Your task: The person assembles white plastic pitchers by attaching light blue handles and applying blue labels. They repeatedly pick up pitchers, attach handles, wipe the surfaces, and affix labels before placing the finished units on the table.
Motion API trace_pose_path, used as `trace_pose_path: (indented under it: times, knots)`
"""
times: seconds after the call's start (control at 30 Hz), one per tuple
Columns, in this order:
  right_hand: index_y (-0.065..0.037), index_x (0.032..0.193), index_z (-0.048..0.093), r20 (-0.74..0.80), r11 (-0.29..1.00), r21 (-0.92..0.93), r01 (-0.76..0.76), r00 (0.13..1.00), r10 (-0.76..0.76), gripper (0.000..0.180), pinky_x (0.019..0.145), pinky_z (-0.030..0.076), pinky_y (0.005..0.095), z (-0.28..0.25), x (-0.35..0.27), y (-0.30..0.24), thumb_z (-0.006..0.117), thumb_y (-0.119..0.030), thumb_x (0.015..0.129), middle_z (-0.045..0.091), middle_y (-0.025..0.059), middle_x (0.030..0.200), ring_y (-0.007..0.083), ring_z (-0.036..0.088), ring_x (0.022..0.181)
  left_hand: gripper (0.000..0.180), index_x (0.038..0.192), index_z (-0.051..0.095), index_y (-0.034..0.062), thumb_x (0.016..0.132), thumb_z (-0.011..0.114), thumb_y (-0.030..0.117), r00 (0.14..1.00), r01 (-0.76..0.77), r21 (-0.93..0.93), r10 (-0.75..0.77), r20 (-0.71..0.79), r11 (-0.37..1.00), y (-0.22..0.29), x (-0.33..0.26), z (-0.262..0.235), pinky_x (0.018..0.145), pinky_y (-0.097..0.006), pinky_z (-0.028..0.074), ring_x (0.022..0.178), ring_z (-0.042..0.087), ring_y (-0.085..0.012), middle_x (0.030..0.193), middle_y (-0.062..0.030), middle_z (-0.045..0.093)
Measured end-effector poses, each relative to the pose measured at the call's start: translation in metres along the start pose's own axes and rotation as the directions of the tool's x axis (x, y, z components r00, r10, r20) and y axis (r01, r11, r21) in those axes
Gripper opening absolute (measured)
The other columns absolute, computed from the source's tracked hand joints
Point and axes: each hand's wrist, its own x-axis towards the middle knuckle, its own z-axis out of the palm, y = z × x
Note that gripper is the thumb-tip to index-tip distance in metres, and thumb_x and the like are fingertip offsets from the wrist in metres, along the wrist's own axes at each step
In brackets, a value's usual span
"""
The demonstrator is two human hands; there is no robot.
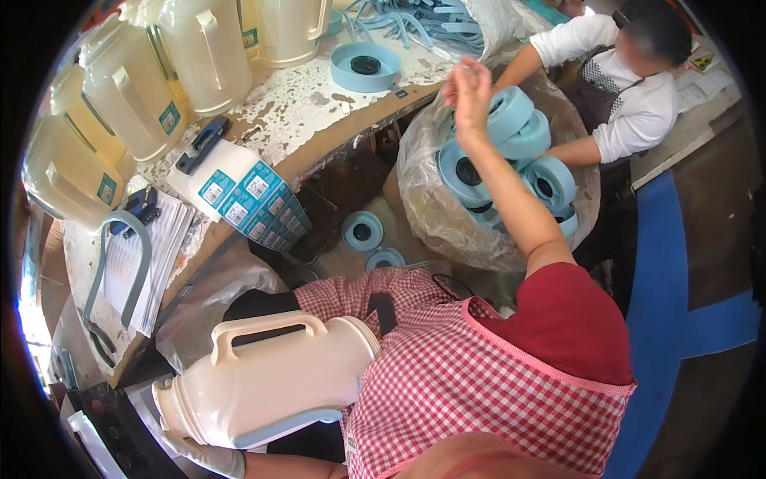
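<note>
Cream jug partly hides the left hand holding its end; the right hand is loosely spread.

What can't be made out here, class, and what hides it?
In the head view:
Some fingers of the left hand, hidden by the cream jug.
Whatever lies deep in the plastic bag, covered by blue round parts.
Top of the rightmost standing jug, cut off by the upper edge.
The label sheet's finest print, too small.
</note>
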Motion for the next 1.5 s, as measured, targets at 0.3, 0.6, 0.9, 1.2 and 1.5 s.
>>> trace_pose_path:
  times: [0.3,0.6,0.9,1.2,1.5]
  knots:
    - [-0.004,0.132,0.052,0.685,0.987,0.081,-0.137,0.727,0.045,0.033,0.059,0.047,0.0198,0.105,-0.132,0.011,0.067,-0.014,0.104,0.061,0.0003,0.091,0.0036,0.058,0.071,0.051,0.126,0.058,-0.0027,0.111,0.05,0.045,0.991,-0.119,0.157,0.127,-0.042,0.98,-0.005,0.011,0.019,0.104,-0.04,0.044,0.109,0.054,-0.0236,0.116,-0.0109,0.054]
    - [-0.004,0.131,0.054,0.733,0.976,0.017,-0.215,0.667,0.134,0.032,0.058,0.043,0.0194,0.111,-0.141,0.041,0.068,-0.014,0.104,0.061,-0.0015,0.089,0.002,0.054,0.066,0.048,0.115,0.062,-0.0012,0.11,0.051,0.045,0.966,-0.243,0.272,0.257,-0.015,0.931,-0.019,0.024,0.026,0.098,-0.04,0.045,0.099,0.052,-0.0223,0.101,-0.0084,0.053]
    - [-0.005,0.128,0.057,0.767,0.986,-0.048,-0.158,0.627,0.138,0.032,0.062,0.046,0.0236,0.103,-0.136,0.035,0.071,-0.017,0.102,0.062,-0.0007,0.085,0.0058,0.054,0.066,0.048,0.135,0.054,-0.0056,0.111,0.049,0.035,0.994,-0.096,0.149,0.102,-0.031,0.984,0.005,0.005,0.027,0.109,-0.041,0.044,0.123,0.052,-0.026,0.133,-0.0157,0.052]
    - [-0.008,0.12,0.067,0.764,0.996,-0.063,-0.068,0.639,0.092,0.025,0.066,0.055,0.0256,0.096,-0.127,0.039,0.07,-0.026,0.103,0.072,0.0001,0.095,0.0082,0.068,0.077,0.049,0.135,0.062,-0.0026,0.11,0.049,0.037,0.931,-0.238,0.073,0.206,0.301,0.969,0.047,-0.01,-0.02,0.102,-0.037,0.051,0.115,0.063,-0.0195,0.127,-0.0115,0.066]
    - [-0.005,0.113,0.072,0.934,0.991,-0.054,-0.123,0.344,0.093,0.024,0.076,0.053,0.0254,0.166,-0.062,0.015,0.068,-0.027,0.104,0.072,0.0002,0.1,0.0098,0.066,0.088,0.044,0.132,0.068,-0.0064,0.106,0.062,0.029,0.981,-0.158,0.215,0.129,0.143,0.964,0.028,-0.008,-0.087,0.099,-0.031,0.053,0.108,0.068,-0.0174,0.126,-0.0141,0.071]
